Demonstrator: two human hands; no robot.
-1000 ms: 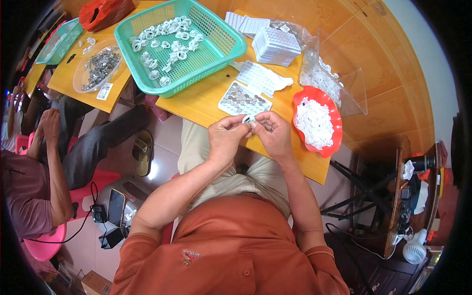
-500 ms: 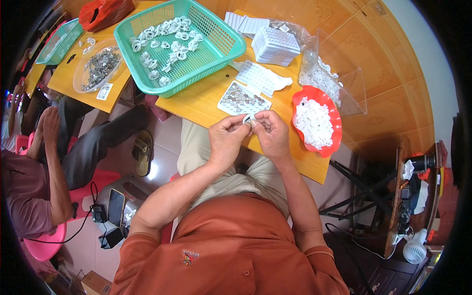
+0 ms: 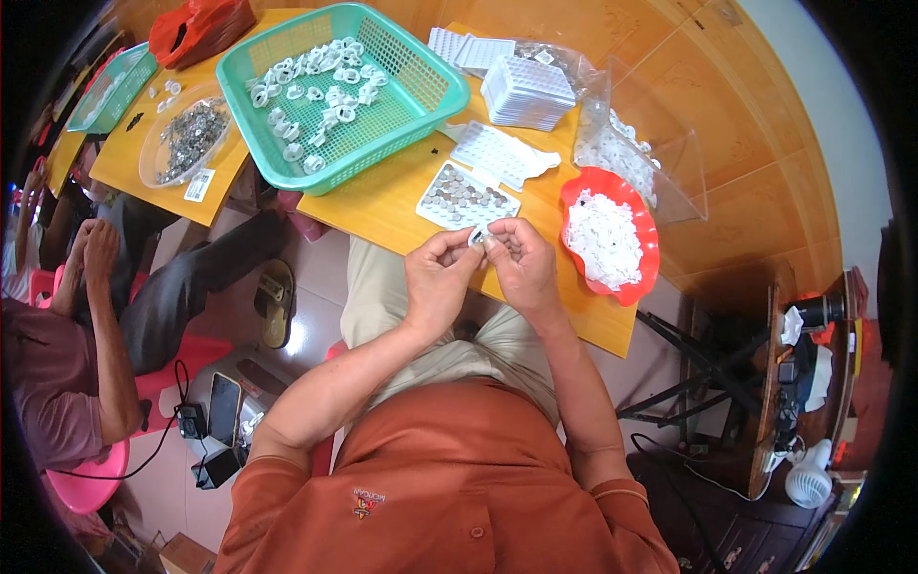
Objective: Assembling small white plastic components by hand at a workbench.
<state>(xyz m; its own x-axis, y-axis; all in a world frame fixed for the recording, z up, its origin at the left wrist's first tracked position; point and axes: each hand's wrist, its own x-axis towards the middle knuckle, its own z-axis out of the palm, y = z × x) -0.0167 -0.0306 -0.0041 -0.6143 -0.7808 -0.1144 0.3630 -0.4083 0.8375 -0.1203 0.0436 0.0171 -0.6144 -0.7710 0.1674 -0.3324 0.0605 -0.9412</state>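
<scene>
At the table's near edge, a small white plastic part (image 3: 477,233) with a dark spot in it is pinched between my fingertips. My left hand (image 3: 438,279) grips it from one side, with thumb and index finger together. On the other side, my right hand (image 3: 524,271) presses its thumb and fingers to the same part. Fingers partly cover it, so its full shape is hidden. Just beyond my hands lies a white dimpled tray (image 3: 513,208) with many small round grey and brownish discs on it. Behind that is another white dimpled sheet (image 3: 502,156) with a torn-looking edge.
A green basket (image 3: 320,179) with white ring-shaped parts stands back left. To the right are a red scalloped dish (image 3: 652,251) of white bits and a clear bin (image 3: 684,182). Stacked white trays (image 3: 528,94) stand behind. A co-worker (image 3: 57,373) sits at left, hands together.
My fingers have shifted slightly around the white part, which now shows its dark spot tilted differently. The whole view has moved a little. The co-worker's hands have lowered.
</scene>
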